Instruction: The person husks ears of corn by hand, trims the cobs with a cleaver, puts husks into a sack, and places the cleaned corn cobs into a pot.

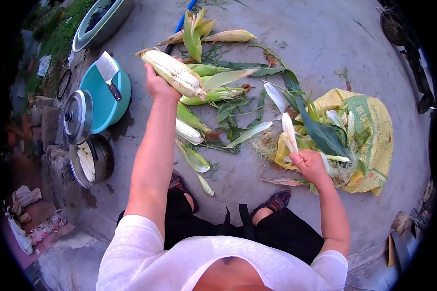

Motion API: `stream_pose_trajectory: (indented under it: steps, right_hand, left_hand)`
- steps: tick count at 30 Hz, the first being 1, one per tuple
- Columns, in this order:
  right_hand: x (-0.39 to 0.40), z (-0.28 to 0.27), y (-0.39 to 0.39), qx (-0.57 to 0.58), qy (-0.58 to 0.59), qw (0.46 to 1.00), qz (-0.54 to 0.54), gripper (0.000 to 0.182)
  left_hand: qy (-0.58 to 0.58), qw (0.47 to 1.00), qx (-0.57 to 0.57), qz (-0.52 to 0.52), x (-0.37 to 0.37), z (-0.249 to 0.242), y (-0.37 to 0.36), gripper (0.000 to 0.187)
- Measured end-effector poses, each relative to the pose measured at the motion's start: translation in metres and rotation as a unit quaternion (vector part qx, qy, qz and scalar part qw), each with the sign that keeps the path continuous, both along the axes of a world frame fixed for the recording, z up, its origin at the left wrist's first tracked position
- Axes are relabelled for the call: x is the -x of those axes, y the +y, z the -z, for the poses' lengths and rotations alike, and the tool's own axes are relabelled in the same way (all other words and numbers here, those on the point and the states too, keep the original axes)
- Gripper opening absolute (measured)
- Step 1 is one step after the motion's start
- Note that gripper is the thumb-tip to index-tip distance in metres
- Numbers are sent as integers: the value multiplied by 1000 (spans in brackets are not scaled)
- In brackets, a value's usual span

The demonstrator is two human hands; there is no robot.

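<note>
Concrete floor point(340, 43) open at 1–2 o'clock. Yellow woven sack point(381, 131), 3 o'clock. Turquoise basin point(124, 94), 10 o'clock, gap from rim to left hand point(162, 83). Peeled corn ear point(174, 72), 11 o'clock, clamped in left hand. Pale husk point(289, 133) pinched in right hand point(309, 166) over sack edge.

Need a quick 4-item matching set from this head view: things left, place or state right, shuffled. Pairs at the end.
Things:
1. Large cream corn cob
2. Broad-bladed cleaver with black handle
3. Round metal pot
4. Yellow-and-green woven plastic sack

Places or states:
A. On the round teal plastic basin
B. Long green leaves lie at its mouth
C. In the left hand
D. Has a smaller pale cob inside

Pairs: 1-C, 2-A, 3-D, 4-B
</note>
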State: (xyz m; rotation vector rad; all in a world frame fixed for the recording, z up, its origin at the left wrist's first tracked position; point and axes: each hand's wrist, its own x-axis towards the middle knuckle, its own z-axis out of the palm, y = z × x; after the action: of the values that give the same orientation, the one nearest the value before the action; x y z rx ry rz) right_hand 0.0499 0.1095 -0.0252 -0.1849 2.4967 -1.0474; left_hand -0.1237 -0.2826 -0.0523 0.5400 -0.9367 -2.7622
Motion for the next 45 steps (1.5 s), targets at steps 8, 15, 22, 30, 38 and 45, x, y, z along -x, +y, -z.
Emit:
stream_pose_trajectory:
  steps: [8, 15, 22, 30, 38, 45]
  right_hand:
    - [4, -6, 123, -338, 63, 922, 176, 45]
    - [29, -77, 51, -211, 248, 929, 174, 57]
    - [33, -108, -31, 245, 121, 959, 74, 59]
    - [44, -103, -51, 324, 51, 941, 87, 57]
    - [43, -100, -59, 320, 57, 939, 110, 39]
    - [40, -95, -62, 380, 24, 913, 144, 35]
  left_hand:
    - [85, 939, -94, 321, -55, -27, 89, 61]
    - [51, 890, -97, 443, -85, -62, 130, 64]
    - [37, 885, -63, 460, -108, -96, 150, 65]
    - [26, 904, -10, 427, -115, -90, 162, 47]
    - [48, 910, 93, 402, -117, -76, 167, 42]
    - [221, 873, 200, 387, -125, -84, 174, 54]
